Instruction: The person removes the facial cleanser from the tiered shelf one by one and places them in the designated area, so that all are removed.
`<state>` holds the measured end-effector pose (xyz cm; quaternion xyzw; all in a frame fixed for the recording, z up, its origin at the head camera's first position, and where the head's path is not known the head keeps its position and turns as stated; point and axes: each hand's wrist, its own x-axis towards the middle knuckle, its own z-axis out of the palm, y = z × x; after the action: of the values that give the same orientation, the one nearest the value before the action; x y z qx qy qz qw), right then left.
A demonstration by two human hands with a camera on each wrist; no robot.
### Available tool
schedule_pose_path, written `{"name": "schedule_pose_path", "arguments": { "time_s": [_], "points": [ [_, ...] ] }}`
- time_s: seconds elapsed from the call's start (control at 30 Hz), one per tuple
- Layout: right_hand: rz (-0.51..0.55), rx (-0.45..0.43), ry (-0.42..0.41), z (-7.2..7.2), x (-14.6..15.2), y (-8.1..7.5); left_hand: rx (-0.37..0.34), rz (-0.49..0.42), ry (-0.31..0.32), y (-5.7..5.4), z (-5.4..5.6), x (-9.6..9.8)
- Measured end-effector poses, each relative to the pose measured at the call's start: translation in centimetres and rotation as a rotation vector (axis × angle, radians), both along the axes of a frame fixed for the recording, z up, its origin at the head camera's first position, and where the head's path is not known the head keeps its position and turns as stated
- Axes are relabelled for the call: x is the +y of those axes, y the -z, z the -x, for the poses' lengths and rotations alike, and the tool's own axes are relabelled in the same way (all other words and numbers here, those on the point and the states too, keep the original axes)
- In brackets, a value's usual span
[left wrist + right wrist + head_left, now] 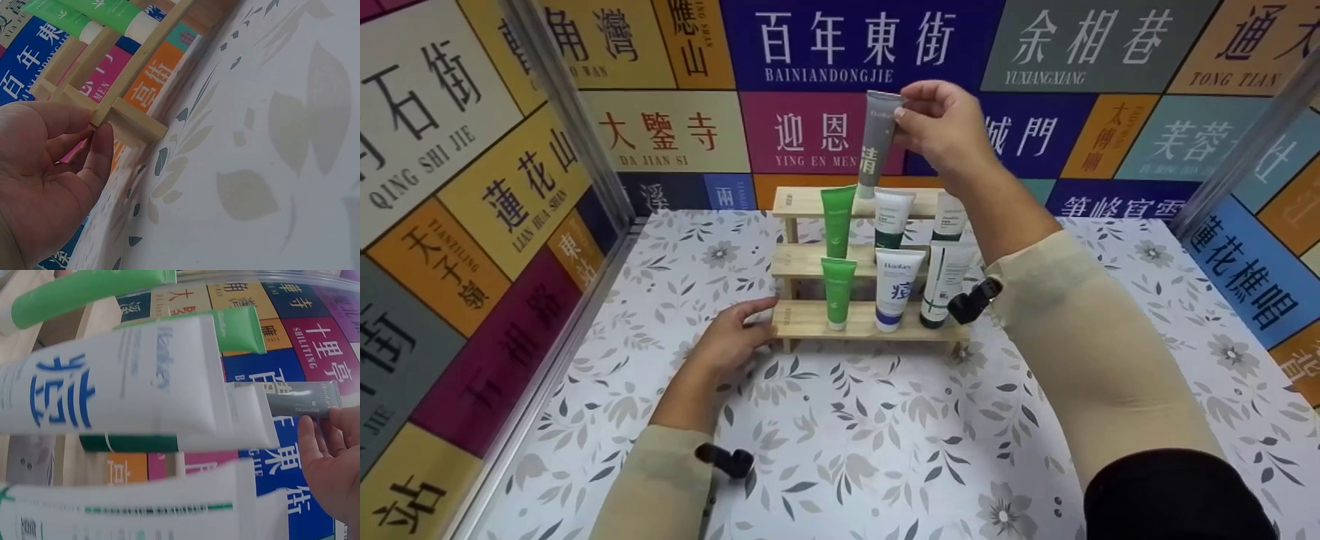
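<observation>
My right hand [949, 135] pinches a grey squeeze tube [879, 139] by its flat top end, cap down over the top tier of a three-step wooden rack [870, 330]. In the right wrist view, the grey tube [301, 398] shows behind a white tube. Thumb and fingers of my left hand [733, 335] pinch the left end of the rack's lowest step, close up in the left wrist view [140, 121]. Two green tubes [838, 292] stand in the left column. The front row also holds a white tube with blue lettering [898, 289] and a white-and-green tube [943, 289].
Further white tubes with dark green caps [893, 214] stand behind the front row, one partly hidden by my right arm. Below lies a leaf-patterned tabletop [840, 442]. Panels of coloured street-name signs [667, 131] enclose the table at the back and sides.
</observation>
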<state>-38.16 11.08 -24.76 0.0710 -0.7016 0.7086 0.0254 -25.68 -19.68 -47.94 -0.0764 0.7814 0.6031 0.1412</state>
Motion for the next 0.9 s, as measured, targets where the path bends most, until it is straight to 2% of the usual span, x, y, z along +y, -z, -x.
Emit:
{"name": "schedule_pose_path", "arguments": {
  "time_s": [0.27,0.6,0.9],
  "points": [
    [0.047,0.002,0.045,-0.6,3.8,-0.1,0.063,0.03,0.014,0.3,0.1,0.1],
    [0.096,-0.029,0.141,-1.2,9.5,0.4,0.005,0.025,-0.016,0.2,0.0,0.1],
    [0.155,-0.054,0.187,-1.9,15.7,2.2,-0.002,0.018,-0.013,0.1,0.0,0.1]
  ]
}}
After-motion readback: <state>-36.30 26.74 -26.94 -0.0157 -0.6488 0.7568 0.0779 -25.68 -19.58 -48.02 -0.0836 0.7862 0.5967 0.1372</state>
